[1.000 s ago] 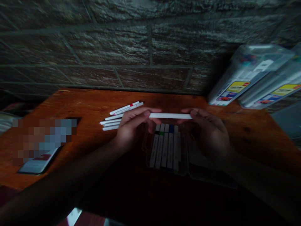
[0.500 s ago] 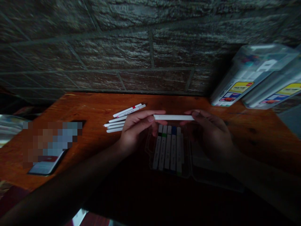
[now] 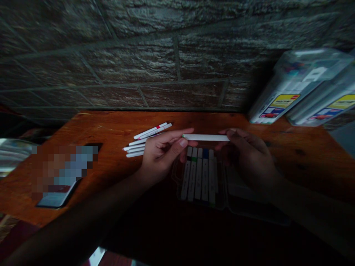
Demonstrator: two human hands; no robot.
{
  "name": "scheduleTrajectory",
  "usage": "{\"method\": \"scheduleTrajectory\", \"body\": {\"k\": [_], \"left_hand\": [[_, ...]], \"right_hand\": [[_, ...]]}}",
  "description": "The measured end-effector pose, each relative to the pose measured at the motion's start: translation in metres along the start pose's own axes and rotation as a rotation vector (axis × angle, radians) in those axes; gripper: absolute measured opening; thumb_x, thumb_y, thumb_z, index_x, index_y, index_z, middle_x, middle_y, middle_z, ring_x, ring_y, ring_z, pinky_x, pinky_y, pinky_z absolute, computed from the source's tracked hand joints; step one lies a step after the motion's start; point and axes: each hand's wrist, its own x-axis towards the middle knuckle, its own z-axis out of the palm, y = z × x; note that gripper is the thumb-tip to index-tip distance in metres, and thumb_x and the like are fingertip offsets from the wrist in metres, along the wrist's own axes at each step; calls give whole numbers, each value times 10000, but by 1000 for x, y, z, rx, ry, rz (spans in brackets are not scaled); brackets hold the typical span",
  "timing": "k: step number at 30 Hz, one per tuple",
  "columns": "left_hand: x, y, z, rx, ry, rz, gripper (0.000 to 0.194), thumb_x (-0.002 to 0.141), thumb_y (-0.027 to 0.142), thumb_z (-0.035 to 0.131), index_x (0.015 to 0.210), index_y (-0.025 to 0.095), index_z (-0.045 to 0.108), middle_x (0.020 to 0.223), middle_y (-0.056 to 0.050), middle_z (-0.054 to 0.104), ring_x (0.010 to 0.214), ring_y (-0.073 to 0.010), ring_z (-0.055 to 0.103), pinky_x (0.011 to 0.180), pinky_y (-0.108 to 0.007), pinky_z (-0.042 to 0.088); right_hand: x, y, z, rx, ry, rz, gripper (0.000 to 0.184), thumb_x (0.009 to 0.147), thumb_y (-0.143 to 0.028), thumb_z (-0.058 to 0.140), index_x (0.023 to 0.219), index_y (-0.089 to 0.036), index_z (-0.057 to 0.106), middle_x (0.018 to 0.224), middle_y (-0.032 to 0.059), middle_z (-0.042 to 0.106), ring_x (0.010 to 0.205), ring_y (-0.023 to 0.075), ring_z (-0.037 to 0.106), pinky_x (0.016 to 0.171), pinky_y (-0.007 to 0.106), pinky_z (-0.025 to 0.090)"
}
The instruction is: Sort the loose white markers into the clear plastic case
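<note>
A white marker point(image 3: 206, 137) with a green tip at its left end lies level between my hands. My left hand point(image 3: 166, 149) pinches that left end with thumb and fingers, while my right hand point(image 3: 246, 151) grips the other end. Below them, in shadow, several white markers point(image 3: 198, 177) with green, dark and blue bands lie side by side in an open clear plastic case point(image 3: 222, 201). Left of my left hand, several loose white markers point(image 3: 151, 131) rest on the wooden table, partly hidden behind that hand.
A phone point(image 3: 58, 197), partly pixelated, lies on the left of the wooden table point(image 3: 105, 127). At the back right, two clear marker cases point(image 3: 280, 99) with yellow labels lean near the stone-patterned wall point(image 3: 155, 62). A clear plastic-looking item point(image 3: 12, 157) sits at the far left edge.
The left thumb and fingers have shifted slightly on the marker, and its green left end now shows. Both hands stay nearly in place; the camera view has moved a little.
</note>
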Motion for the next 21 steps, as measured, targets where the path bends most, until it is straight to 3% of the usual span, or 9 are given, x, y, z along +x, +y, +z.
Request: {"method": "scheduleTrajectory", "body": {"k": [4, 12, 21], "left_hand": [[0, -3, -1, -10, 21, -39, 289, 985, 323, 725, 1246, 221, 797, 995, -90, 848, 558, -110, 636, 579, -274, 565], [1, -8, -1, -114, 103, -183, 179, 942, 325, 775, 1073, 220, 835, 855, -41, 831, 559, -106, 620, 570, -251, 544], [3, -12, -2, -97, 138, -215, 158, 942, 339, 768, 967, 189, 813, 787, -31, 801, 548, -109, 615, 588, -266, 545]], "right_hand": [[-1, 1, 0, -4, -9, -10, 226, 957, -436, 698, 966, -211, 708, 689, -9, 696, 424, 101, 543, 401, 236, 425], [-4, 0, 2, -11, 0, -6, 214, 964, -423, 706, 931, -214, 738, 608, -19, 648, 431, 104, 535, 413, 228, 431], [-7, 0, 2, -72, -24, -65, 215, 994, -396, 683, 927, -202, 746, 592, -20, 641, 427, 96, 527, 412, 213, 415]]}}
